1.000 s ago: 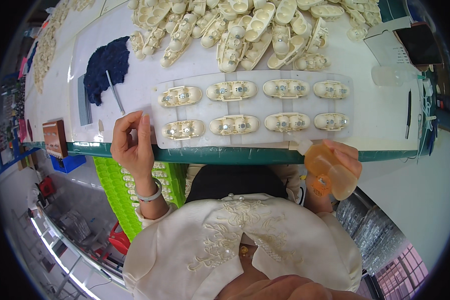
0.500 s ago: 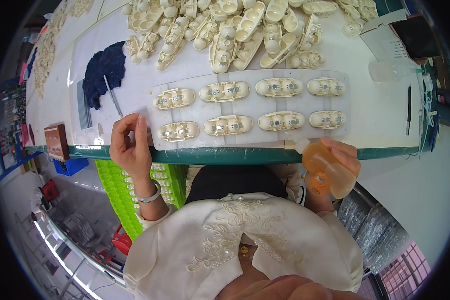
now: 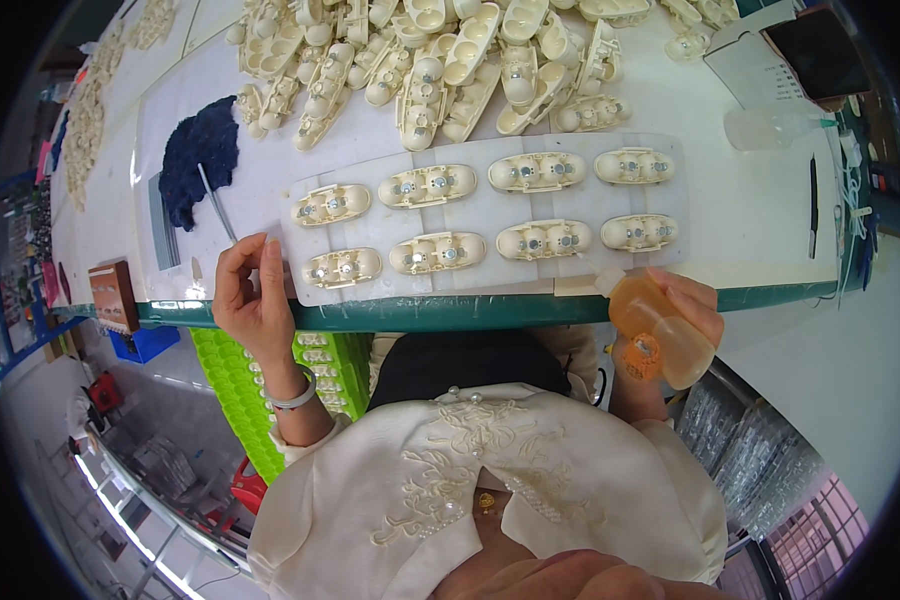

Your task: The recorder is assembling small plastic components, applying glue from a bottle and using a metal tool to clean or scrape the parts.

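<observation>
My right hand (image 3: 692,305) is wrapped around a squeeze bottle (image 3: 660,330) of amber liquid, tilted with its pale nozzle pointing up and left. The nozzle tip is close to the right end of a cream oval plastic part (image 3: 543,240) in the near row; whether they touch I cannot tell. That part lies on a whitish flat board (image 3: 450,287) with several like it in two rows, each with small silvery discs. By the board's left near corner, my left hand (image 3: 255,290) is raised, fingers loosely curled and thumb apart, with nothing visible in it.
A heap of cream plastic parts (image 3: 425,95) covers the far table. Left are a dark blue cloth (image 3: 195,150), a thin grey rod (image 3: 216,205) and a brown block (image 3: 113,290). A clear bottle (image 3: 765,129) and a black pen-like stick (image 3: 812,210) lie right; green trays (image 3: 232,380) stand below.
The bottle's nozzle has shifted right along the near-row part, toward its right end. The table and board appear slightly further left in view. My left hand keeps its pose.
</observation>
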{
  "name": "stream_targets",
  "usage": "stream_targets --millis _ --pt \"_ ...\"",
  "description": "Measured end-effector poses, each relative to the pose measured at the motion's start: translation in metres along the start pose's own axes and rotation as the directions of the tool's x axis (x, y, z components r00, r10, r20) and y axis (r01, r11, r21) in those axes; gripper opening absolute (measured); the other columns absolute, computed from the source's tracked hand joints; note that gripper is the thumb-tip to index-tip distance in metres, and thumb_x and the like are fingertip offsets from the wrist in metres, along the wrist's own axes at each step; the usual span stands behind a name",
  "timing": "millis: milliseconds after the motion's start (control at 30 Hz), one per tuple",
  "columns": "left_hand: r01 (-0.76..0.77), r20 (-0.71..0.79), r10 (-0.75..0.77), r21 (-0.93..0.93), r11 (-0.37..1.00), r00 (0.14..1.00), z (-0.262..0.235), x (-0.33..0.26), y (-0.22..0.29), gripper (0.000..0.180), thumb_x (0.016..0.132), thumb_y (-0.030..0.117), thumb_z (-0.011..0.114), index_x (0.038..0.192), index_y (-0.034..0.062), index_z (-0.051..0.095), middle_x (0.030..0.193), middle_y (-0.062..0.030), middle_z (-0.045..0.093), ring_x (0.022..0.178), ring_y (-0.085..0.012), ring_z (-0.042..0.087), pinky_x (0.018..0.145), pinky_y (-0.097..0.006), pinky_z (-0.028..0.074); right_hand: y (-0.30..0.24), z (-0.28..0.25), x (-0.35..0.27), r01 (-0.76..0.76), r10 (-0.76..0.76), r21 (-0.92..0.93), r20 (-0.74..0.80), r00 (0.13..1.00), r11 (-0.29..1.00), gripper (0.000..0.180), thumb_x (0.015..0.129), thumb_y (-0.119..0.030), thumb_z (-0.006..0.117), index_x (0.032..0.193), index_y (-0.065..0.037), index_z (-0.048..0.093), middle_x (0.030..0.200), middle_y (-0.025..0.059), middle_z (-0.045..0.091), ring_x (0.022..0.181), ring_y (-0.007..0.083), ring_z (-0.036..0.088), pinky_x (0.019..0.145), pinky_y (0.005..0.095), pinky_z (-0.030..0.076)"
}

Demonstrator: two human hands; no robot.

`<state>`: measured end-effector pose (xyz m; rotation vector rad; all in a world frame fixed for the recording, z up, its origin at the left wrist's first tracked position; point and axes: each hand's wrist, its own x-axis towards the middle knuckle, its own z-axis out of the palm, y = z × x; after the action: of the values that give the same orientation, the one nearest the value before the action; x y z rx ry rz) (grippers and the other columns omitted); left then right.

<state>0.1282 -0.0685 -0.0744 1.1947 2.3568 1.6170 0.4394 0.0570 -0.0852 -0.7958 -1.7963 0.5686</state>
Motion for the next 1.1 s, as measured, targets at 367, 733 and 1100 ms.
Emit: stream_targets --millis 367,733,1100 --pt "-0.016 -0.015 0.016 -0.004 1.000 1.000 0.002 0.002 0.001 0.011 0.081 -0.001 0.062 0.092 -0.0031 0.060 0.076 0.0002 0.057 0.061 -0.0024 0.046 0.051 -0.014 0.035 0.002 -0.007 -0.004 -0.066 0.068 0.084 -0.028 0.997 0.994 0.045 0.078 -0.027 0.069 0.103 0.000 0.043 0.101 0.0225 0.055 0.086 0.0230 0.056 0.071 0.0284 0.050" --pt "0.010 -0.012 -0.010 -0.017 1.000 1.000 0.004 0.001 0.001 0.012 0.082 -0.001 0.061 0.093 -0.0029 0.060 0.076 0.0007 0.056 0.061 -0.0019 0.045 0.051 -0.014 0.035 0.001 -0.009 -0.007 -0.055 0.089 0.194 -0.168 0.982 0.979 0.038 0.077 -0.012 0.069 0.102 -0.002 0.042 0.096 0.0178 0.054 0.083 0.0213 0.055 0.070 0.0273 0.049" --pt "0.019 -0.023 -0.019 0.031 0.999 1.000 0.002 0.001 -0.002 0.011 0.082 0.000 0.061 0.093 -0.0026 0.061 0.078 -0.0004 0.058 0.065 -0.0029 0.048 0.056 -0.014 0.037 0.021 -0.015 -0.006 -0.017 0.050 0.125 -0.262 0.964 0.992 0.041 0.079 -0.022 0.068 0.102 -0.001 0.042 0.092 0.0158 0.054 0.081 0.0193 0.055 0.067 0.0266 0.048"
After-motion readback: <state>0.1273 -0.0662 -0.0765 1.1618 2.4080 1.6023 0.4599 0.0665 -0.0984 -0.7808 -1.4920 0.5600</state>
